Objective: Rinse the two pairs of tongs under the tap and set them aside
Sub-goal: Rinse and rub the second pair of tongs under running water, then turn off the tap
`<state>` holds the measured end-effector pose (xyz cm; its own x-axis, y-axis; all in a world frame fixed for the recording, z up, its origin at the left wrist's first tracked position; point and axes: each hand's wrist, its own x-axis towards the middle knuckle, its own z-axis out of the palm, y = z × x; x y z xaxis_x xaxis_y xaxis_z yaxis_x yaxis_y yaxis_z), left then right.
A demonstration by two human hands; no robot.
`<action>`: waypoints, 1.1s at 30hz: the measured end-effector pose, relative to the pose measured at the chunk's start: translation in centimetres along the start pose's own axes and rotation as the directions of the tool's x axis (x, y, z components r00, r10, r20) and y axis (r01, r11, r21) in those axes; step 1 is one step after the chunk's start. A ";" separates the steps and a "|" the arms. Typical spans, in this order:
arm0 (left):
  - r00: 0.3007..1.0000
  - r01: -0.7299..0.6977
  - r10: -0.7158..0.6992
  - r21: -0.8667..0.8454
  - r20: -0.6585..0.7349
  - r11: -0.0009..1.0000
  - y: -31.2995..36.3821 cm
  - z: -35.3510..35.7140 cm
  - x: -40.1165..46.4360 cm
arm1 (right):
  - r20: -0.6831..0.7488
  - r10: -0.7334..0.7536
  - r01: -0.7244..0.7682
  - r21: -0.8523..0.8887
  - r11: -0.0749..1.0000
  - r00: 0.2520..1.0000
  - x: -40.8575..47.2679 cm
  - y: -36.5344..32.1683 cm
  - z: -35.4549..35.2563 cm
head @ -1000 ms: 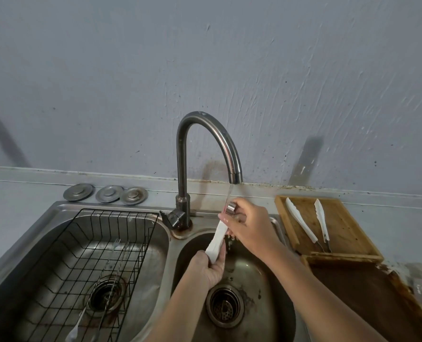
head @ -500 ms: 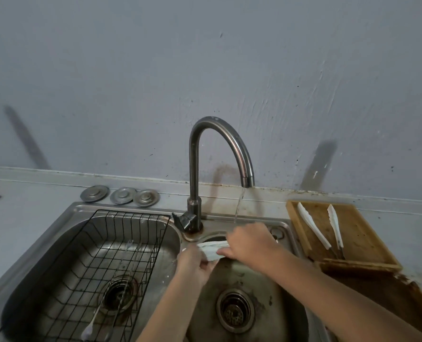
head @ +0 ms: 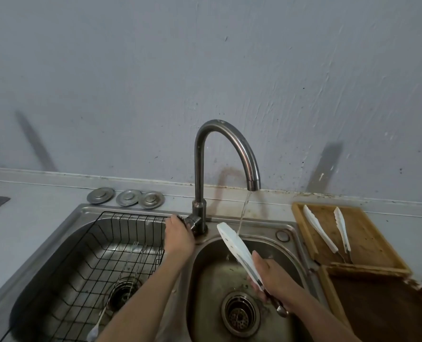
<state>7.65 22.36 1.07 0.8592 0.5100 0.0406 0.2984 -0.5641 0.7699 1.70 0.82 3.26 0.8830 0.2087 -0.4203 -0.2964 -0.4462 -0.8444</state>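
The tongs [head: 238,250] are now gripped only by the right hand [head: 275,277], tips under the stream, because the left hand [head: 179,233] has moved to close its fingers [head: 174,219] on the tap handle [head: 189,222], so rinsing probably ends.

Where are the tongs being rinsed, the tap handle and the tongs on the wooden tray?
rinsed tongs [head: 232,243], head view, white blade.
tap handle [head: 189,222], head view, lever by left hand.
tray tongs [head: 319,228], head view, left white arm.

wire basket [head: 101,245], three metal discs [head: 128,197], wooden trays [head: 368,235]
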 end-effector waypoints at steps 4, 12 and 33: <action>0.999 -0.029 0.024 0.225 0.024 0.974 0.4 0.1 0.3 | 0.042 0.017 -0.016 -0.013 1.000 0.999 -0.1 0.5 -0.4; 0.995 0.005 -0.046 0.438 0.084 0.899 2.4 0.0 2.0 | -0.113 -0.126 0.082 -0.338 0.938 0.986 0.1 -0.1 -2.5; 0.994 0.035 -0.069 0.336 0.089 0.941 1.8 0.1 1.2 | -0.142 -0.009 -0.135 -0.957 0.256 0.990 2.0 2.1 -0.3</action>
<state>9.22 21.90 2.48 0.8702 0.4877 -0.0695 0.4507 -0.7313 0.5118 2.97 0.02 0.73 0.9283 0.0873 -0.3614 0.1534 -0.9754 0.1582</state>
